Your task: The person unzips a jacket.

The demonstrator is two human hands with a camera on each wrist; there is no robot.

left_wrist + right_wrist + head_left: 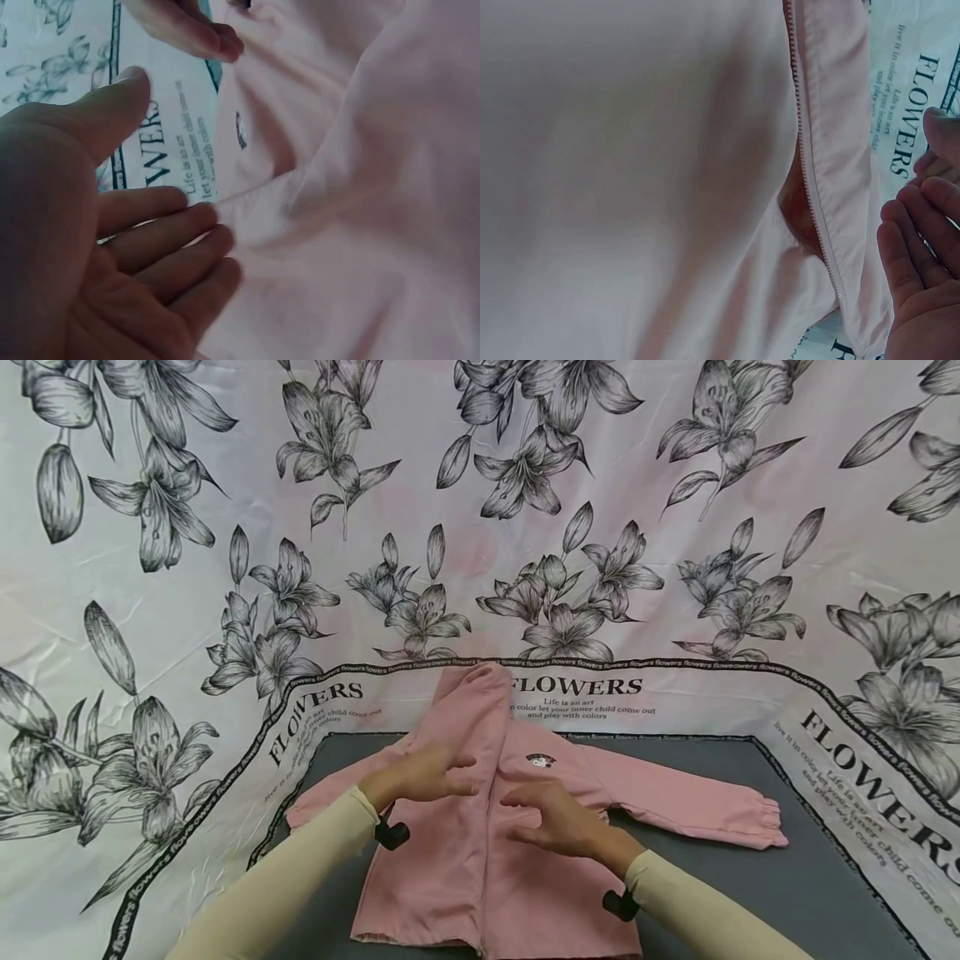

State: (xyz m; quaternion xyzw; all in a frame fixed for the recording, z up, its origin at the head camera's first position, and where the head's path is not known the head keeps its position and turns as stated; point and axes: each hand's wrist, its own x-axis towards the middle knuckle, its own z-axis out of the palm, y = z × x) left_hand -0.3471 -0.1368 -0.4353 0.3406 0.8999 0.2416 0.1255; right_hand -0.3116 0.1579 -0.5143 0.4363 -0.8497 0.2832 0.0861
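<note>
Hovering just above the pink jacket (480, 852), my left hand (423, 774) and right hand (558, 820) hold nothing, fingers relaxed and loosely spread. The jacket lies front-up on the grey table (810, 877), its hood (472, 697) reaching back onto the flowered cloth (480, 510) (black lilies, the word FLOWERS printed along its border). One sleeve (690, 806) stretches out to my right, ending in a gathered cuff. A small dark badge (541, 760) sits on the chest beside the zip (810, 195).
</note>
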